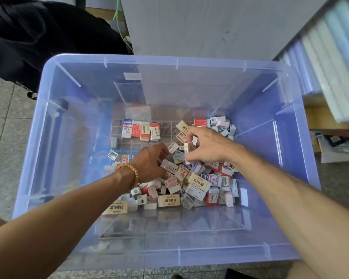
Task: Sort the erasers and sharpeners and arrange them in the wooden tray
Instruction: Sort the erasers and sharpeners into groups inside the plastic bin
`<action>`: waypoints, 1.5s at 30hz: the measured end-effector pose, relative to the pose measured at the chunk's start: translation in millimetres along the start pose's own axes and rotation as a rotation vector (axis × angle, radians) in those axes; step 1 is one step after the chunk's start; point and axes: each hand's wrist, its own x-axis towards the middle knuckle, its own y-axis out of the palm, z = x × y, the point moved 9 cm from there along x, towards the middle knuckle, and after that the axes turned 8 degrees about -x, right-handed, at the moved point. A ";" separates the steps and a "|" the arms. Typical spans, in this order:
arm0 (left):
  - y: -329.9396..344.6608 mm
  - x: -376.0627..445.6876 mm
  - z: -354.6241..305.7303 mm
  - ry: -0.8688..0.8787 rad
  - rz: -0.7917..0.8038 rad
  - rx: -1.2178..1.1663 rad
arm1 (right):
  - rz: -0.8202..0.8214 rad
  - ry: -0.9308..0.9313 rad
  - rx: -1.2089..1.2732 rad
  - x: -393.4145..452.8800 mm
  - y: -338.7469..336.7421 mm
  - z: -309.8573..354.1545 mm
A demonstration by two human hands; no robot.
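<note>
A mixed heap of boxed erasers (197,181) and small plastic sharpeners (186,200) lies in a clear compartment tray (165,127) on the floor of a large translucent blue bin (48,121). Several erasers (141,129) stand in a row at the tray's far left. A cluster of sharpeners (222,124) fills its far right corner. My left hand (149,164), with a bead bracelet on the wrist, reaches into the heap and its fingers curl round small pieces. My right hand (208,147) pinches a small white eraser (186,149) above the heap.
The bin's high walls surround both forearms. A black bag (28,37) sits beyond the bin at the far left. A grey cabinet (210,23) stands behind it. Stacked packs on a shelf (330,67) and papers (338,146) are at the right.
</note>
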 end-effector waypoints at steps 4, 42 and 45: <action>-3.9 0.2 -2.8 0.017 -0.009 0.103 | -0.034 0.027 -0.044 0.7 3.7 -5.8; -116.2 0.0 47.1 -0.313 -0.628 -0.125 | -0.279 0.068 0.575 35.0 -13.9 3.3; -121.0 9.7 44.9 -0.313 -0.628 -0.062 | -0.322 0.102 0.580 41.0 -14.9 0.5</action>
